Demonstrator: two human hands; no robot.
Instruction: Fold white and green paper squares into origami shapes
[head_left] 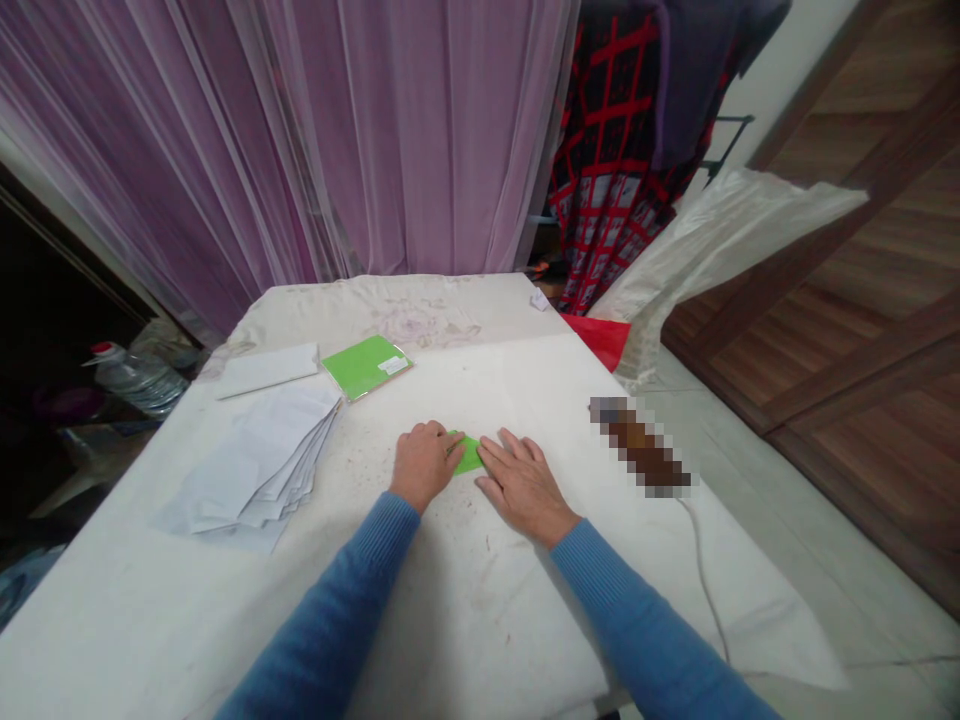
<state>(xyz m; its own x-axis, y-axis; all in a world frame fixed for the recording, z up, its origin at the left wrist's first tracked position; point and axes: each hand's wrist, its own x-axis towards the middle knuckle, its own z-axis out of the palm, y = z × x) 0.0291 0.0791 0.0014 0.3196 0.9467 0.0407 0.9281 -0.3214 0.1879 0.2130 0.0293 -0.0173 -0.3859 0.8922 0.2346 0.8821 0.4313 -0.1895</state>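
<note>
A small folded piece of green paper [469,455] lies on the white-covered table [465,610], between my two hands. My left hand [426,465] curls over its left end, with the fingertips on the paper. My right hand [523,486] lies flat with its fingers spread, touching the paper's right end. Up the table to the left sits a green paper pack [366,366] with a small white label. Beside it lie a white envelope [268,370] and a loose pile of white paper sheets [255,465].
A pixelated, blurred brown object [639,446] lies near the table's right edge, with a white cable [701,570] trailing down from it. A red bag [598,340] and a white plastic sheet [720,245] hang past the far right corner. A plastic bottle [139,380] stands low on the left.
</note>
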